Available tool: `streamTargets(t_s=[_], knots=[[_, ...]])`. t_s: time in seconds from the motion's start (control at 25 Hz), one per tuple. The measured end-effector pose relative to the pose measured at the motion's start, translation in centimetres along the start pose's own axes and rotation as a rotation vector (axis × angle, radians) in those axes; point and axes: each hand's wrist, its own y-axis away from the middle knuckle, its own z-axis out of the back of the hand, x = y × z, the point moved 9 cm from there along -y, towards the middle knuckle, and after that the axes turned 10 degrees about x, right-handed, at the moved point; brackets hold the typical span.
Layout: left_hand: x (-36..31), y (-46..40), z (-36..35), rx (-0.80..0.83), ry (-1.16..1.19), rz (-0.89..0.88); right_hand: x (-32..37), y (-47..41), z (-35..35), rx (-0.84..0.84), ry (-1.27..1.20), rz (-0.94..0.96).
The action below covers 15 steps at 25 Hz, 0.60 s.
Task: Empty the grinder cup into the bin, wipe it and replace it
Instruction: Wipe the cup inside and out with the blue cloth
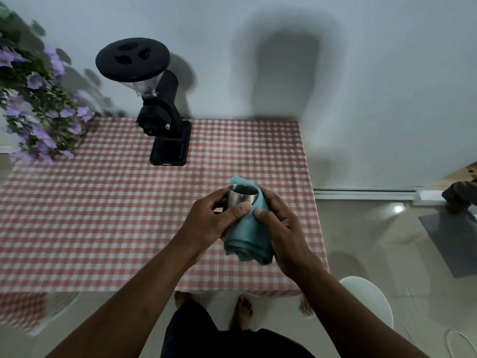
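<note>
Above the near right part of a worktop covered in a red-and-white checked cloth, a small, shiny stainless-steel grinder cup is held in the air between two bare hands, its open mouth tipped away from the camera. The left hand is closed on the cup, fingers curled round its far-left side and thumb pressed on the near wall. A folded light-blue wiping cloth wraps the cup's right side and hangs below it in a bunched roll; the right hand grips that cloth, thumb on its front and fingers hidden behind the fabric. The cup's base and the inside of its bowl are hard to make out, and whether anything remains in it cannot be told. Both forearms reach up from the bottom edge of the frame, meeting over the worktop's front edge. Farther back, well apart from the cup, a black coffee grinder with a wide round hopper lid stands against the white wall, its flat base tray bare. Purple-flowered greenery spills in from the left, cut off by the frame. Below the worktop, the person's bare feet show on a pale tiled floor, beside a white round-backed chair that is partly out of view.
</note>
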Motion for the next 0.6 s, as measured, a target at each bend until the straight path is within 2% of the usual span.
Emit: streamTargets(t_s=[0.08,0.16,0.24,0.36,0.48,0.6], knots=[[0.3,0.1,0.4,-0.046,0.058,0.012,-1.1,0.7,-0.6,0.023,-0.024,-0.074],[0.6,0.0,1.2,-0.078,0.072,0.014,-1.2,1.9,-0.2,-0.025,0.131,-0.067],[0.8,-0.1,1.7,-0.057,0.047,0.005,0.4,2.7,0.9,-0.146,0.265,0.020],[0.6,0.0,1.3,0.024,0.018,-0.007,3.8,2.4,2.5,-0.276,0.245,0.195],[-0.3,0.0,1.0,0.092,-0.021,-0.040,6.6,1.4,1.3,-0.153,0.464,0.263],[-0.9,0.0,1.7,0.140,-0.076,-0.041,7.5,1.3,-0.3,0.033,0.909,0.327]])
